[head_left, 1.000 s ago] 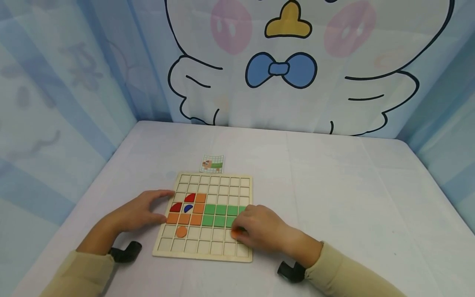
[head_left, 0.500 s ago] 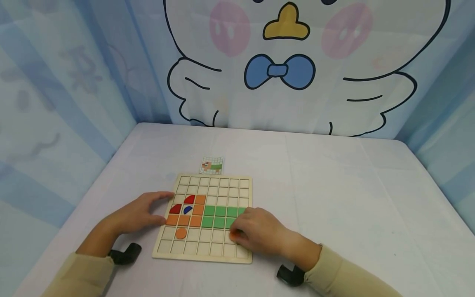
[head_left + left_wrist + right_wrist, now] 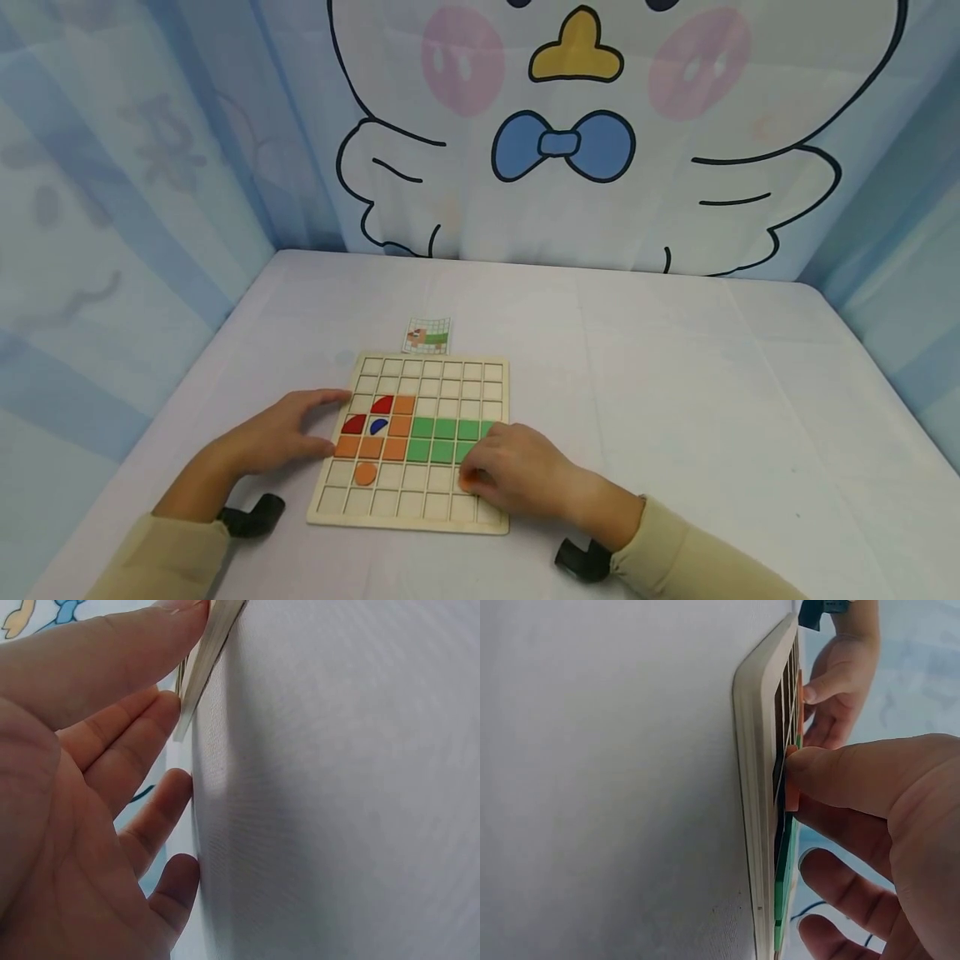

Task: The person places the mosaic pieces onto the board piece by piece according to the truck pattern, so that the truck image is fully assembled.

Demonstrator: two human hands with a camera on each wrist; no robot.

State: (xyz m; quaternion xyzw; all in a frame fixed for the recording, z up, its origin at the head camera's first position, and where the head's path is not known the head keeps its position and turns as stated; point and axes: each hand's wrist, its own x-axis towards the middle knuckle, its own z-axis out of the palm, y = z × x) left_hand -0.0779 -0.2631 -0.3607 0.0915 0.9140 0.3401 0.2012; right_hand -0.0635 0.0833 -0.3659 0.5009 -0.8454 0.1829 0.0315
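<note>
A light wooden grid board (image 3: pixel 415 503) lies on the table. Beside its left edge, my left hand (image 3: pixel 273 432) has fingers and thumb stretched out, their tips touching the rim. Over the board's lower right part, my right hand (image 3: pixel 525 471) pinches a small orange tile (image 3: pixel 792 793) between thumb and index finger. That tile is mostly hidden in the head view; in the right wrist view it stands on edge at the grid. Set in the grid are green squares (image 3: pixel 445 429), orange squares (image 3: pixel 371 447), red quarter-circles (image 3: pixel 382 405), a blue half-circle (image 3: pixel 378 427) and an orange disc (image 3: pixel 365 474).
A small picture card (image 3: pixel 427 337) with a printed grid design lies just behind the board. White cloth covers the table (image 3: pixel 675 400). Patterned curtains (image 3: pixel 480 200) rise along the back and sides. A black device (image 3: pixel 585 560) is strapped at each wrist.
My right hand has shifted slightly left and towards me over the board, still pinching the orange tile. My left hand stays at the board's edge. The head view has tilted a little.
</note>
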